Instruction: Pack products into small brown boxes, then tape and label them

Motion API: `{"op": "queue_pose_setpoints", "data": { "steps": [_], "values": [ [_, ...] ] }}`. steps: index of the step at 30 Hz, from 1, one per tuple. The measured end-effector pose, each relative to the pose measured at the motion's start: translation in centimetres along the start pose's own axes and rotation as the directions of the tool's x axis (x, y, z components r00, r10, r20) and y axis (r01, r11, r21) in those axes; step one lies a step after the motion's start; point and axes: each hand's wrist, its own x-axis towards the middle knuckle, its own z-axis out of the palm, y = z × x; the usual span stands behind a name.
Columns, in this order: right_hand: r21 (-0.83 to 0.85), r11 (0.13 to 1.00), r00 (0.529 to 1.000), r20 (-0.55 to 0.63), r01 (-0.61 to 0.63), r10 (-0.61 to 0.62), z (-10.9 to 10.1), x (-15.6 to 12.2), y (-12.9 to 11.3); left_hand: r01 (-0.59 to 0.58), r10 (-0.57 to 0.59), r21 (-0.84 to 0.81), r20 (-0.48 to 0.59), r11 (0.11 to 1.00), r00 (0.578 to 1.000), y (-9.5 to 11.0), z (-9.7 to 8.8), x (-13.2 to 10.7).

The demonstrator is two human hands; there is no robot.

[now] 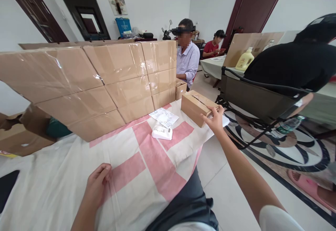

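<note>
The left hand [96, 185] rests loosely curled on the cloth-covered surface [60, 178], holding nothing. Ahead of it, to the right, lie a white device [162, 132] and a printed sheet [164, 117]. Farther right, the right hand [215, 119] grips the near corner of a small brown box [195, 106], taped along its top; its fingertips are hidden behind the edge.

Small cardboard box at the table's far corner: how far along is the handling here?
Done: a wall of taped cartons stands stacked on the table. In hand: the right hand grips the small cardboard box; the left hand rests on the tablecloth. Left: the label sheet and white device lie untouched.
</note>
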Motion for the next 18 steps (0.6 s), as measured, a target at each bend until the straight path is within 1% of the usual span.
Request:
{"op": "queue_pose_setpoints", "data": {
  "steps": [4,7,11,14,16,18],
  "values": [
    [-0.041,0.999,0.999,0.048,-0.008,0.01,3.5,2.3,0.6,-0.015,0.016,0.032,-0.011,0.999,1.0,-0.3,-0.1,0.1],
    [-0.039,0.999,0.998,0.058,-0.02,0.022,5.4,3.7,0.8,-0.038,0.039,0.124,-0.01,0.992,0.999,-0.4,-0.1,0.2],
    [-0.027,0.997,0.997,0.035,-0.07,0.071,7.6,4.9,0.9,-0.065,0.055,0.241,0.046,0.968,0.997,-0.5,0.1,0.2],
    [-0.048,0.991,0.992,-0.001,-0.126,0.126,9.1,5.5,0.7,-0.1,0.076,0.289,0.09,0.952,0.993,-0.4,0.3,0.1],
    [-0.061,0.987,0.989,-0.022,-0.147,0.146,9.8,5.8,0.7,-0.119,0.088,0.302,0.116,0.946,0.989,-0.3,0.4,0.1],
    [-0.067,0.987,0.99,-0.026,-0.143,0.142,10.2,6.1,0.7,-0.127,0.087,0.316,0.14,0.94,0.986,-0.2,0.5,0.1]
  ]
}}
